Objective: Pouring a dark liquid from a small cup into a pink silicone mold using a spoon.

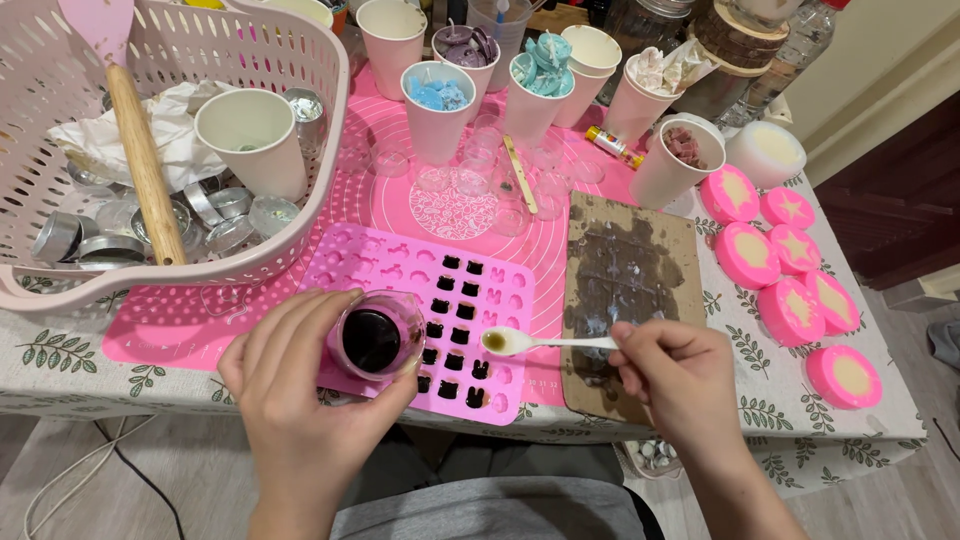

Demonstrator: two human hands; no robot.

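Left hand [300,400] grips glass cup [378,335]; right hand [680,375] grips spoon [545,342] over pink mold [425,310]; basket [200,250] behind.

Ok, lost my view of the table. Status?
Left hand holds small glass of dark liquid. Right hand holds white spoon over pink mould. Nothing in between.

A single head-worn camera is looking steeply down from the near edge, close over the counter [60,350], facing its far side.
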